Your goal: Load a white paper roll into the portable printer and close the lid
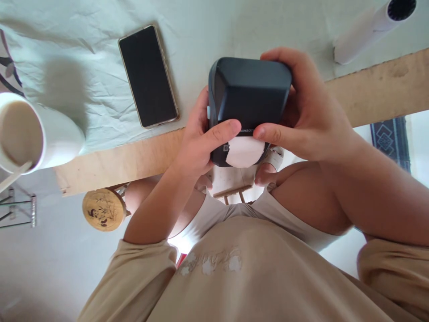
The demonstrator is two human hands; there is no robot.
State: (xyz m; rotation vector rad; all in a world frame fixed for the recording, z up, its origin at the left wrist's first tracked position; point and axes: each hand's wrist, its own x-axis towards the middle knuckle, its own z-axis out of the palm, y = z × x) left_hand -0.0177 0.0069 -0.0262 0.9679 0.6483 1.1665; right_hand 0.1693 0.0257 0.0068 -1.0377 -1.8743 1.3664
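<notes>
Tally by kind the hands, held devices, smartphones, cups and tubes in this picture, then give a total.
Hands (left hand, right hand): 2
Held black device: 1
Smartphone: 1
White cup: 1
White tube: 1
Total: 6

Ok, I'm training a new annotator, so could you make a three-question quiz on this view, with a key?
1. True or false: the left hand and the right hand both hold the black device.
2. Where does the phone lie? A) in the right hand B) on the pale cloth C) on the floor
3. Fill the gap: in the picture, the white mug is to the ____ of the phone.

Key: 1. True; 2. B; 3. left
</notes>
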